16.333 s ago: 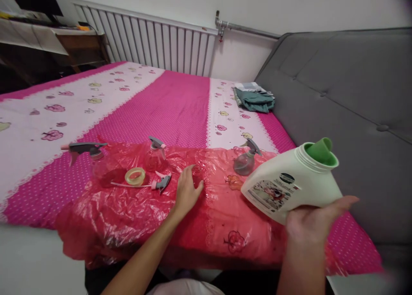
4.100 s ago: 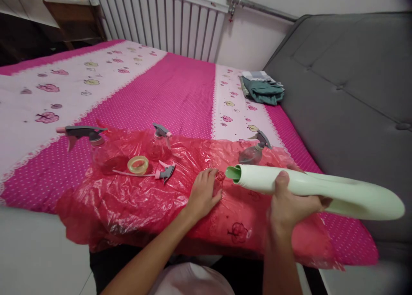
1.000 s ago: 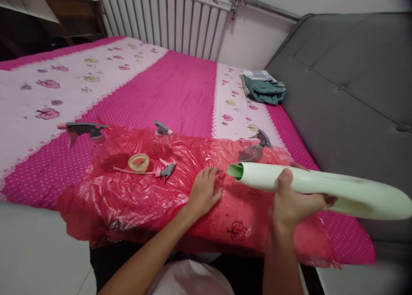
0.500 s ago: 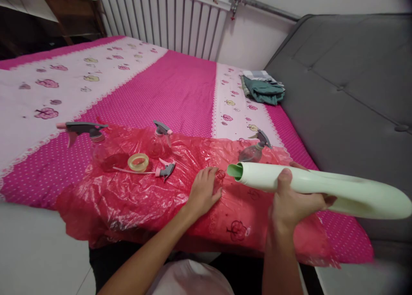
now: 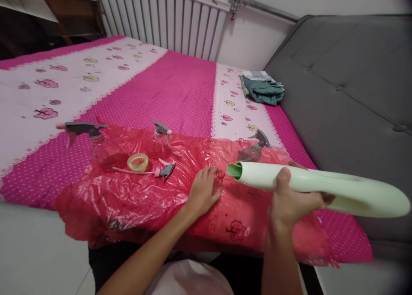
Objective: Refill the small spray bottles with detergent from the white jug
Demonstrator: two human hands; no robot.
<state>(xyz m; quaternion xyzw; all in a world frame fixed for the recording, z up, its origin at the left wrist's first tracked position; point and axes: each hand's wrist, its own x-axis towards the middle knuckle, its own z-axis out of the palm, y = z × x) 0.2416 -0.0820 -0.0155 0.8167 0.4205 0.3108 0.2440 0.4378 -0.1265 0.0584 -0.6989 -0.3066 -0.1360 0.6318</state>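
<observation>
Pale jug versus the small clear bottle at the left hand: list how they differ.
Size: the pale jug is far larger than the small clear bottle.
Look: the jug is opaque with a green spout; the bottle is see-through, showing red sheet behind it.
Pose: the jug is tipped nearly level; the bottle appears upright.
Shared: both are uncapped and held, by the right hand and left hand respectively.

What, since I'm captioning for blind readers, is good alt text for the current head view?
Right hand holds a pale-green plastic jug sideways, its green spout near a small clear bottle in the left hand, over red plastic sheeting. Nearby are three clear spray bottles, yellowish tape roll and loose grey spray trigger.
</observation>
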